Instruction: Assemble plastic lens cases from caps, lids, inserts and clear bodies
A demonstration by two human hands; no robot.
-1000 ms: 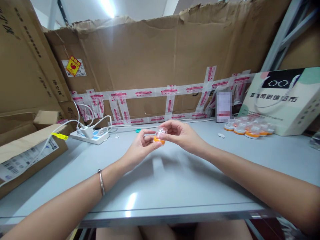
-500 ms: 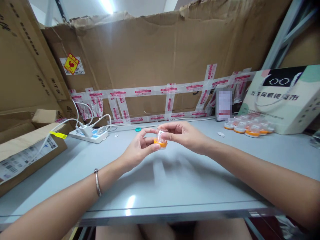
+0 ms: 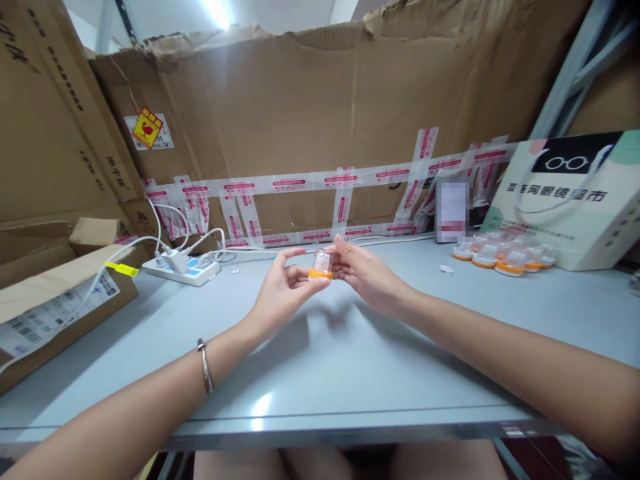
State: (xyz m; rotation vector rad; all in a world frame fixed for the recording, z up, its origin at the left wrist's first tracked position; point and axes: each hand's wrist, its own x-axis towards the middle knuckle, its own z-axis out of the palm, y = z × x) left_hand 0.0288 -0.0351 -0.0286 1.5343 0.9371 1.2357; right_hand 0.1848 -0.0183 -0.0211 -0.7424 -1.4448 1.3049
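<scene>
A small clear container with an orange base (image 3: 321,265) is held above the grey table (image 3: 320,373), near the middle of the view. My left hand (image 3: 287,283) grips its base between thumb and fingers from the left. My right hand (image 3: 363,270) is at the container's right side, its index finger raised and its lower fingers curled close to the base. Whether those fingers grip it, I cannot tell. White parts show inside the clear top.
Several similar orange-based containers (image 3: 510,261) stand at the right, before a paper bag (image 3: 565,213) and a phone (image 3: 453,210). A small white piece (image 3: 447,269) lies nearby. At the left are a power strip (image 3: 185,269) and an open cardboard box (image 3: 65,300).
My right hand has moved off the container's top to its right side, and its fingers have opened somewhat. The container has risen slightly and sits more upright in my left hand. The view shifted a little.
</scene>
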